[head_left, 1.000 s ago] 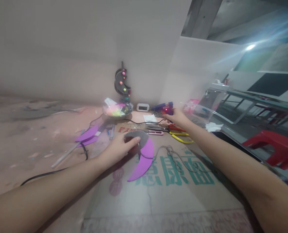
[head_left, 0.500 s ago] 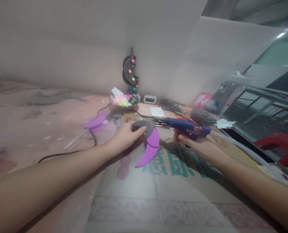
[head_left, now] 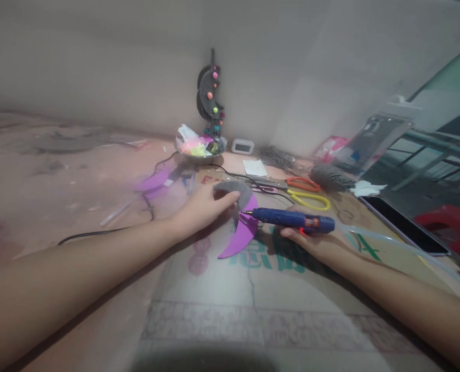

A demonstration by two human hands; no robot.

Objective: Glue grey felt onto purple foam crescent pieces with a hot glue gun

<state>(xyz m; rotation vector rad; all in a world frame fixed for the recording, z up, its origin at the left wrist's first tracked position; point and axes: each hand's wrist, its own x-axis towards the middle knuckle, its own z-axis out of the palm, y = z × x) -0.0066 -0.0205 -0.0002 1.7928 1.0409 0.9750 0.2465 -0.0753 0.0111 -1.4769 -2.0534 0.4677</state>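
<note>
My left hand [head_left: 206,207] grips a grey crescent-shaped piece [head_left: 235,190] that lies over a purple crescent piece [head_left: 242,235] on the flattened cardboard [head_left: 260,294]. My right hand [head_left: 311,243] holds a blue glue gun [head_left: 291,219] level, with its nozzle pointing left and touching or nearly touching the purple piece just below the grey one. A red light glows on the gun's body.
Behind are a bowl of colourful bits [head_left: 199,150], a dark crescent ornament with coloured beads [head_left: 210,101], a small white clock [head_left: 242,146], orange scissors [head_left: 299,182], yellow-handled pliers [head_left: 309,200], a grey yarn ball [head_left: 330,177], more purple pieces [head_left: 154,182] and a black cable [head_left: 98,233].
My right hand fetched the glue gun from the back of the table and brought it down and left, nozzle now at the crescent pieces. My left hand kept its hold on the grey piece.
</note>
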